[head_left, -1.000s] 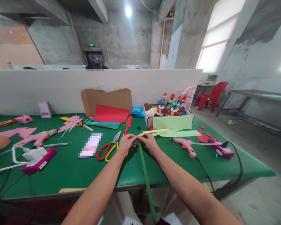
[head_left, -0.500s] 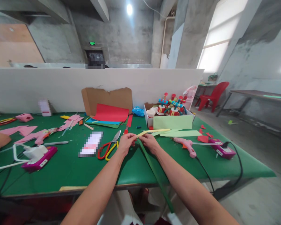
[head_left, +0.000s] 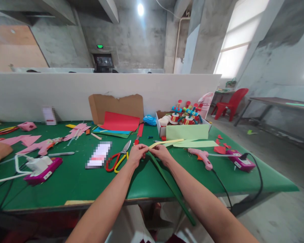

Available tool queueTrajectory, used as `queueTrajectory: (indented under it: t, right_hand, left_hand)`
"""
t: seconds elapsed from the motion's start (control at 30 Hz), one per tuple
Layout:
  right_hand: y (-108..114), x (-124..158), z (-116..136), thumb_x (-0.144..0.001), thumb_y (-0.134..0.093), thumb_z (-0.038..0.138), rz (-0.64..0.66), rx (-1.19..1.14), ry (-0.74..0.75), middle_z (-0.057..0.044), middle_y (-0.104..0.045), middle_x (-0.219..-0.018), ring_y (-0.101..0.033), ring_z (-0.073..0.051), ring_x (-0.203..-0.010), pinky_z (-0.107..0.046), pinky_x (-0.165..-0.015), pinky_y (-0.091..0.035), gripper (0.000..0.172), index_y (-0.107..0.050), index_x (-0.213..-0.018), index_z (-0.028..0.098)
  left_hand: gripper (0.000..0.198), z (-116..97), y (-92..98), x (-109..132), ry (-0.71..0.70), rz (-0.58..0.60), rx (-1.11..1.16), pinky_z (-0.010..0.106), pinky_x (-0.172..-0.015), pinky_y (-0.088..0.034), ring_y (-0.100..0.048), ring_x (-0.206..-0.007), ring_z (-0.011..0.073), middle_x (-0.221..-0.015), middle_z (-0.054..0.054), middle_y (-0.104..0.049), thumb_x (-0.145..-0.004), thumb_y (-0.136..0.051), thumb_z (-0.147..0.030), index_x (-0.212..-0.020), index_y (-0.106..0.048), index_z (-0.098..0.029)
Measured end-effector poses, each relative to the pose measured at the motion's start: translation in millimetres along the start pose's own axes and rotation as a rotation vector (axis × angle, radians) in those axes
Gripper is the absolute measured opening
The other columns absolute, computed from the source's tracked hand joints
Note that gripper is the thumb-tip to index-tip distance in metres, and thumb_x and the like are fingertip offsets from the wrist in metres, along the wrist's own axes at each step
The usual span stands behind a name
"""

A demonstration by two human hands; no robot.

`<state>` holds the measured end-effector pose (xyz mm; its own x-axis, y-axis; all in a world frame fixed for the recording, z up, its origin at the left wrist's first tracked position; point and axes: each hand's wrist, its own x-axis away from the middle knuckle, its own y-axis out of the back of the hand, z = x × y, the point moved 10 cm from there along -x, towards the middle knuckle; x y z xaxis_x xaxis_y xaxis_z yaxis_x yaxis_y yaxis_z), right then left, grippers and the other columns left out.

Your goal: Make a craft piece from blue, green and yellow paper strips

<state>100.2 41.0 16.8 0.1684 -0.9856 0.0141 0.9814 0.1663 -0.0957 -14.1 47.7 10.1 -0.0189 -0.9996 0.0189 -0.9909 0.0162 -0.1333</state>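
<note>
My left hand (head_left: 138, 154) and my right hand (head_left: 161, 153) meet over the green table, fingertips pinched together where a yellow paper strip (head_left: 167, 142) and a long green paper strip (head_left: 167, 182) join. The yellow strip points away to the right; the green one hangs down past the table edge between my forearms. Both hands are closed on the strips, though the exact join is hidden by the fingers. Scissors (head_left: 118, 160) with red and yellow handles lie just left of my left hand. Pale green paper strips (head_left: 195, 144) lie beyond my right hand.
On the right, a pink glue gun (head_left: 201, 156) lies near a purple power strip (head_left: 240, 161). A box (head_left: 162, 130) holds colourful spring figures (head_left: 188, 114). Left are a phone (head_left: 99, 155), another purple power strip (head_left: 44, 172), a second glue gun (head_left: 43, 148) and another person's hand (head_left: 0, 153).
The hanging end of the green strip has swung slightly to the right and up. My hands stay pinched in nearly the same place.
</note>
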Motion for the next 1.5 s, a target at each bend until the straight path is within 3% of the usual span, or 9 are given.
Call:
queueTrajectory:
  t: [0.2, 0.3, 0.47, 0.6, 0.83, 1.17, 1.33, 1.5]
  right_hand:
    - [8.1, -4.3, -11.3, -0.056, -0.069, 0.028, -0.059, -0.152, -0.064, 0.006, -0.049, -0.048, -0.039, -0.006, -0.045, -0.021, -0.046, -0.030, 0.016, -0.060, -0.062, 0.016]
    - [12.8, -8.0, -17.6, -0.053, -0.070, 0.026, -0.093, -0.270, -0.086, 0.005, -0.052, -0.049, -0.044, -0.007, -0.046, -0.022, -0.048, -0.035, 0.016, -0.060, -0.061, 0.016]
    - [12.6, -9.5, -19.4, -0.051, -0.072, 0.024, -0.083, -0.349, -0.085, 0.006, -0.050, -0.045, -0.041, -0.006, -0.042, -0.021, -0.044, -0.034, 0.017, -0.060, -0.059, 0.016]
    - [11.1, -8.7, -17.0, -0.052, -0.074, 0.022, -0.068, -0.361, -0.072, 0.005, -0.053, -0.048, -0.043, -0.005, -0.044, -0.019, -0.045, -0.035, 0.017, -0.061, -0.061, 0.015]
    - [15.2, -7.4, -20.4, -0.052, -0.076, 0.028, -0.102, -0.402, -0.132, 0.003, -0.056, -0.051, -0.047, -0.006, -0.047, -0.019, -0.048, -0.039, 0.022, -0.060, -0.056, 0.014]
    - [20.9, -5.9, -12.8, -0.050, -0.076, 0.031, -0.149, -0.241, -0.042, 0.005, -0.048, -0.045, -0.039, -0.007, -0.042, -0.022, -0.043, -0.032, 0.024, -0.059, -0.057, 0.015]
    - [18.4, -4.7, -9.3, -0.051, -0.074, 0.032, -0.140, -0.168, -0.021, 0.003, -0.053, -0.049, -0.043, -0.007, -0.046, -0.022, -0.046, -0.034, 0.023, -0.060, -0.058, 0.015]
    - [15.3, -5.3, -11.0, -0.054, -0.072, 0.030, -0.107, -0.131, -0.026, 0.002, -0.055, -0.050, -0.045, -0.007, -0.046, -0.022, -0.048, -0.035, 0.019, -0.062, -0.059, 0.014]
  left_hand:
    - [0.026, -2.4, 1.0, -2.5, -0.048, 0.006, -0.005, 0.020, -0.039, -0.031, -0.041, -0.041, 0.0059, -0.060, -0.002, -0.055, -0.063, -0.067, -0.036, -0.077, -0.061, -0.014]
    - [0.020, -15.8, -3.4, -1.0, -0.199, 0.034, -0.147, 0.020, -0.044, -0.036, -0.046, -0.048, 0.0069, -0.072, -0.002, -0.057, -0.064, -0.062, -0.020, -0.083, -0.057, -0.017]
    - [0.024, -45.4, -24.7, 17.5, -0.576, 0.091, -0.536, 0.023, -0.057, -0.042, -0.046, -0.057, 0.0072, -0.088, 0.000, -0.053, -0.063, -0.053, -0.004, -0.082, -0.059, -0.018]
    - [0.018, -51.4, -28.4, 25.6, -0.670, 0.066, -0.651, 0.024, -0.060, -0.042, -0.045, -0.059, 0.0088, -0.083, 0.000, -0.050, -0.068, -0.051, -0.005, -0.077, -0.059, -0.018]
    - [0.013, -52.0, -29.4, 26.9, -0.694, 0.089, -0.636, 0.023, -0.058, -0.041, -0.044, -0.058, 0.0093, -0.077, 0.000, -0.050, -0.074, -0.051, -0.009, -0.076, -0.060, -0.018]
    - [0.010, -52.2, -27.3, 26.6, -0.647, 0.070, -0.626, 0.023, -0.061, -0.042, -0.045, -0.061, 0.0099, -0.083, 0.001, -0.052, -0.075, -0.055, -0.015, -0.079, -0.063, -0.020]
    - [0.003, -47.7, -10.1, 14.0, -0.529, -0.040, -0.482, 0.023, -0.058, -0.042, -0.049, -0.060, 0.0094, -0.087, 0.003, -0.057, -0.070, -0.058, -0.017, -0.070, -0.061, -0.018]
    - [0.008, -23.6, -1.8, -1.4, -0.299, -0.024, -0.300, 0.022, -0.056, -0.039, -0.050, -0.056, 0.0109, -0.061, -0.002, -0.056, -0.066, -0.062, -0.025, -0.068, -0.058, -0.018]
